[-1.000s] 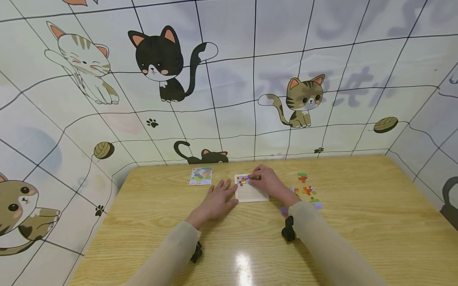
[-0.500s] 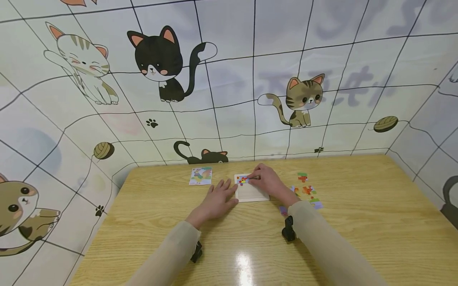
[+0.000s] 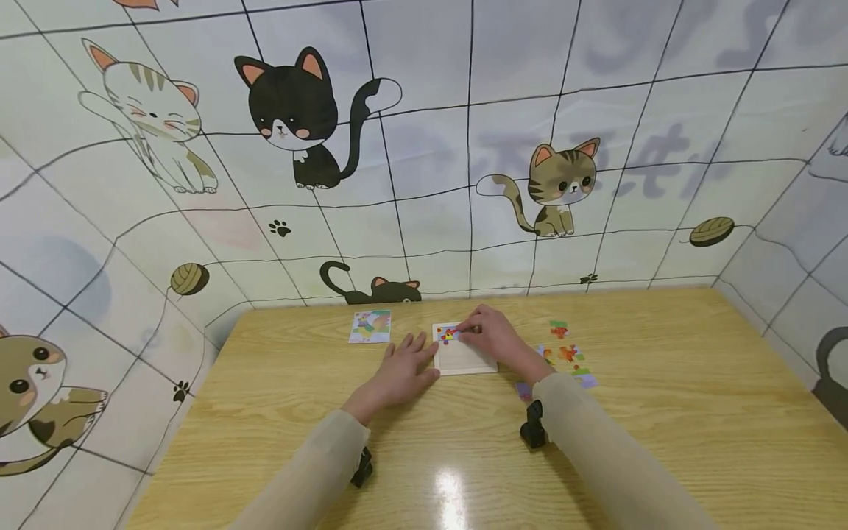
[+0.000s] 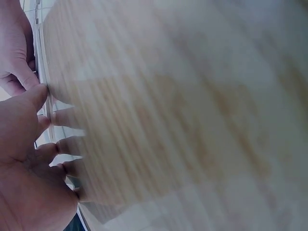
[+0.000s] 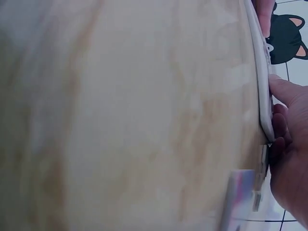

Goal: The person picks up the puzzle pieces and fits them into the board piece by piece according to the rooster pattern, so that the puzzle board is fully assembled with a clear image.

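Note:
A square puzzle tray (image 3: 466, 361) with a pale rim lies on the table, with joined colourful puzzle pieces (image 3: 447, 335) along its far left part. My right hand (image 3: 497, 338) reaches over the tray's far right part. Its thumb and fingers pinch a puzzle piece at the end of that row, mostly hidden by the fingertips. Flat and spread, my left hand (image 3: 400, 374) rests at the tray's left edge, fingertips on the table and thumb near the near-left corner. In the right wrist view the tray (image 5: 262, 72) is seen edge-on, beside the right thumb.
Several loose puzzle pieces (image 3: 568, 354) lie right of the tray, some partly hidden by the right forearm. A picture card (image 3: 371, 327) lies to the left at the back. The wooden table (image 3: 265, 412) meets a cat-printed wall cloth (image 3: 437, 243) behind.
Both hands stay in nearly the same place, with the right fingertips still at the row of pieces. The head view shifts very slightly.

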Action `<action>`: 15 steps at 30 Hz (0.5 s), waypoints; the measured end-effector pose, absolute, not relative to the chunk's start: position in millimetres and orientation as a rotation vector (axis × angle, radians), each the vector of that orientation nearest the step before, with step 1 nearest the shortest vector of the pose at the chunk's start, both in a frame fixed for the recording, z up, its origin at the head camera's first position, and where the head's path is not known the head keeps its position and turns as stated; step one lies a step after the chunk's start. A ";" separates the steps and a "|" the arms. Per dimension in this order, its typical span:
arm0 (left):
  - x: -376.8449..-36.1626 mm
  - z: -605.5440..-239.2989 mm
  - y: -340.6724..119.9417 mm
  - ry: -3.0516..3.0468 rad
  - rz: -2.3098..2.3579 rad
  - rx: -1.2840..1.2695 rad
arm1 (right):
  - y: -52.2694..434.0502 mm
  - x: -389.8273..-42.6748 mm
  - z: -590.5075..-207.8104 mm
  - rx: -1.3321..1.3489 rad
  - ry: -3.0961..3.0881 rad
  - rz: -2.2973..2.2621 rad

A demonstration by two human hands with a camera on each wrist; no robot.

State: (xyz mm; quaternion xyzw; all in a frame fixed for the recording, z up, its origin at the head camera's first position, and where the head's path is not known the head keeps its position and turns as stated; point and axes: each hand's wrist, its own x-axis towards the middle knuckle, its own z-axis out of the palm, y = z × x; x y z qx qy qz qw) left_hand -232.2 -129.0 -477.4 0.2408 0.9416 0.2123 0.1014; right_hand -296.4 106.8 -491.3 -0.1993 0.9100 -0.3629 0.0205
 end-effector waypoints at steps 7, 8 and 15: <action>-231.5 -475.5 -128.0 2.775 0.618 0.718 | 120.9 -296.3 -478.0 -0.526 2.714 -1.277; -231.7 -475.8 -128.0 2.774 0.619 0.718 | 125.3 -295.8 -474.4 -0.506 2.687 -1.303; -231.3 -480.6 -130.2 2.786 0.615 0.722 | 171.0 -293.9 -451.8 -0.505 2.648 -1.368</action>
